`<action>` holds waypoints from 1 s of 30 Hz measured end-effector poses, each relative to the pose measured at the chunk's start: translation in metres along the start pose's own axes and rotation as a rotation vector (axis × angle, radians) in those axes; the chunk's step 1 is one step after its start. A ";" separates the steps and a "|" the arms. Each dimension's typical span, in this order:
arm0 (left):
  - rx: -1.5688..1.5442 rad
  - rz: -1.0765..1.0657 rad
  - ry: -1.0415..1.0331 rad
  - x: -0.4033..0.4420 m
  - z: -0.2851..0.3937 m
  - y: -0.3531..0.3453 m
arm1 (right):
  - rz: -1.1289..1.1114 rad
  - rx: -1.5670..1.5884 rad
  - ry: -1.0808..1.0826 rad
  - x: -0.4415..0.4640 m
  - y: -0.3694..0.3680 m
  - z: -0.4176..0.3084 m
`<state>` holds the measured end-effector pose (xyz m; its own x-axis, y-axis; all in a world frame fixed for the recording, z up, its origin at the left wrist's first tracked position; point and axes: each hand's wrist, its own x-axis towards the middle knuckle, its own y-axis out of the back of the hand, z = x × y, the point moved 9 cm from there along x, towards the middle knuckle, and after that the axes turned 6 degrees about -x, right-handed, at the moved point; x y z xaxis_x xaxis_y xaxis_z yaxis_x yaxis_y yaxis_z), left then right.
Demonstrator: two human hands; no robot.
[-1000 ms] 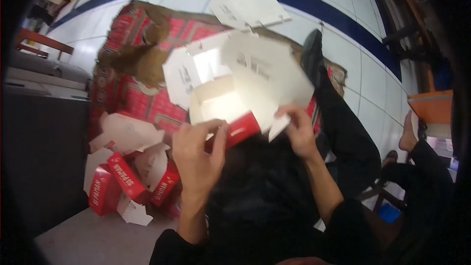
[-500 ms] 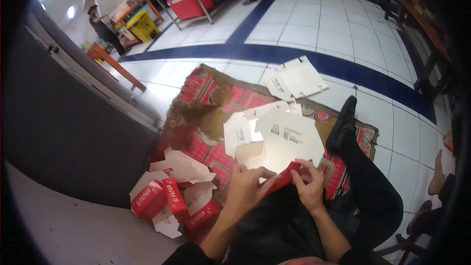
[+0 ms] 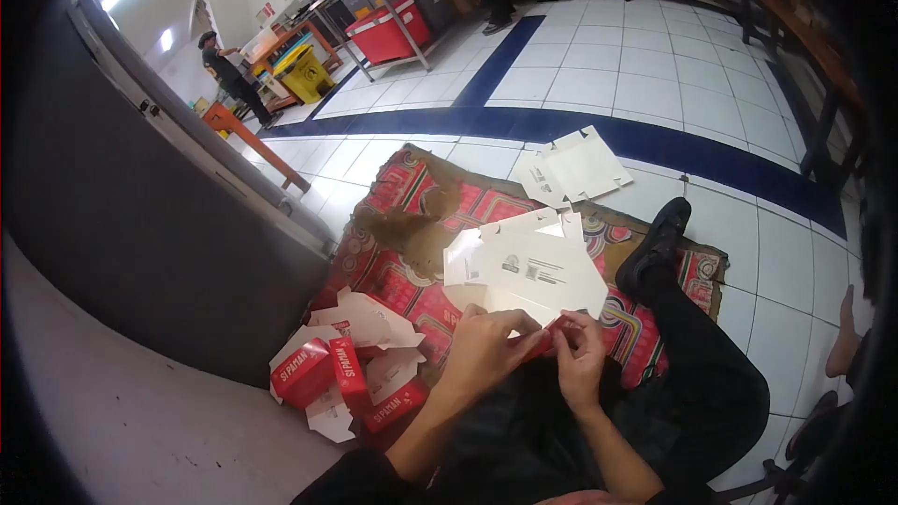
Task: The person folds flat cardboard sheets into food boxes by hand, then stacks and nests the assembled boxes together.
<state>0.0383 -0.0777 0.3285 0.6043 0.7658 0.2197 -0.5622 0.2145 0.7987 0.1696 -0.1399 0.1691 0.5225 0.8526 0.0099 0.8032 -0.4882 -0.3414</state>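
We are holding the open white-and-red box [image 3: 554, 266] right ahead at twelve o'clock, its pale flaps spreading away from us over the patterned mat [image 3: 475, 198]. Our left hand [image 3: 488, 348] is angling up from seven o'clock, knuckles up and fingers curling, gripping the near red edge between thumb and fingers. Our right hand [image 3: 579, 360] is rising from five o'clock, thumb and forefinger pinching that edge's right end, just beside the left fingertips. Now the edges: a flat white carton [image 3: 585, 171] is lying past the flaps, between twelve and one, near their far corner. The red cartons [image 3: 348, 372] are crowding nine o'clock, and the dark panel [image 3: 178, 224] is walling off ten. Our black shoe [image 3: 658, 245] is bounding two o'clock, our bent leg [image 3: 716, 355] three. Wider room is opening on the tiled floor [image 3: 645, 75] around one, beyond the mat's far edge
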 end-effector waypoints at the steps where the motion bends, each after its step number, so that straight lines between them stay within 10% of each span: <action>1: 0.089 -0.006 -0.018 0.000 0.004 0.000 | -0.038 -0.060 0.033 -0.003 -0.004 -0.003; 18: -0.047 0.047 0.040 -0.021 -0.045 0.025 | -0.453 -0.354 0.218 -0.015 -0.053 -0.004; 23: 0.043 -0.059 0.053 -0.047 -0.054 0.036 | -0.633 -0.110 -0.114 -0.034 -0.079 0.017; 30: 0.491 0.481 0.343 -0.109 -0.079 0.201 | -0.702 -0.187 -0.246 -0.041 -0.075 0.060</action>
<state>-0.1852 -0.0699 0.4210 0.1026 0.8691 0.4839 -0.3556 -0.4223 0.8338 0.0709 -0.1274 0.1376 -0.1888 0.9807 -0.0514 0.9697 0.1779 -0.1674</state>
